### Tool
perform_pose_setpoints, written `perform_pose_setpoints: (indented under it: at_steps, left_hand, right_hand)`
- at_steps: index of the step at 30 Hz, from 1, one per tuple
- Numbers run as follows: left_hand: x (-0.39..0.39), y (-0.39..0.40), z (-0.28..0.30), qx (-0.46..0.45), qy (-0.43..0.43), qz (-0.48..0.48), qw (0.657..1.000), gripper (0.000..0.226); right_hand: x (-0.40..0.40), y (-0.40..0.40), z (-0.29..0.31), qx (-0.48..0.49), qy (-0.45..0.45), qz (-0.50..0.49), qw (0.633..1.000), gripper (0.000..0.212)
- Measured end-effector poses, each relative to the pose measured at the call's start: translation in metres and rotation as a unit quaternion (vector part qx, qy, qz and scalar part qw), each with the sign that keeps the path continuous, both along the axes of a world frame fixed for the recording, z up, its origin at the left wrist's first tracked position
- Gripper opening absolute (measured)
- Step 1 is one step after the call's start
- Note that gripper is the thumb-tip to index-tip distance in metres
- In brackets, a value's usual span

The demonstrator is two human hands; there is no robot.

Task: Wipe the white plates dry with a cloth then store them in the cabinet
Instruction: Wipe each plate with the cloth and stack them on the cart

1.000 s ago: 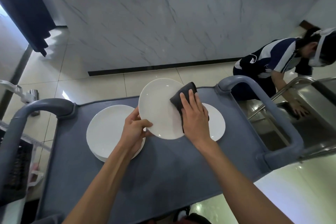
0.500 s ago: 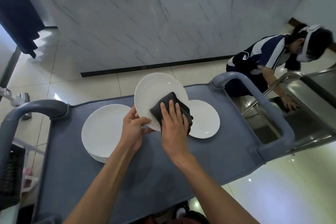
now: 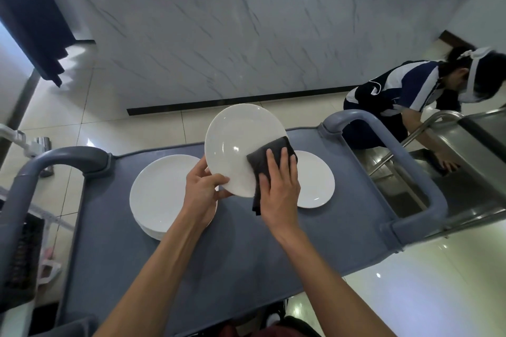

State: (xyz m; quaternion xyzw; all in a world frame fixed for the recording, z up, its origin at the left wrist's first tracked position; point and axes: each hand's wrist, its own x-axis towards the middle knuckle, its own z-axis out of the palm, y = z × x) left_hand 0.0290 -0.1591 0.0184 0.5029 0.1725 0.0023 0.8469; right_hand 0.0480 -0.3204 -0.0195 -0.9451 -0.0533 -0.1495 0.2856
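over the cart, left hand grips the plate; right hand's cloth slid rightward.

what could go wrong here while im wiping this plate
The left hand pinches the tilted plate only at its lower rim, so the push of the right hand with the dark cloth might lever it loose. If it slipped, it would likely land on the stack of plates or the single plate right beneath on the cart and chip them.
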Motion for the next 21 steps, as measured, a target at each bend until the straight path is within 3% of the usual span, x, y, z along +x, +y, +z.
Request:
perform_pose_setpoints:
  at_steps: [6,21]
  left_hand:
    - [0.001,0.000,0.001,0.012,0.003,-0.010,1.000,0.057]
    - [0.004,0.007,-0.003,0.103,0.007,-0.110,0.989,0.056]
  right_hand:
    - [0.013,-0.016,0.003,0.053,-0.017,0.013,0.998,0.057]
    - [0.045,-0.064,0.034,0.161,0.071,0.014,0.984,0.065]
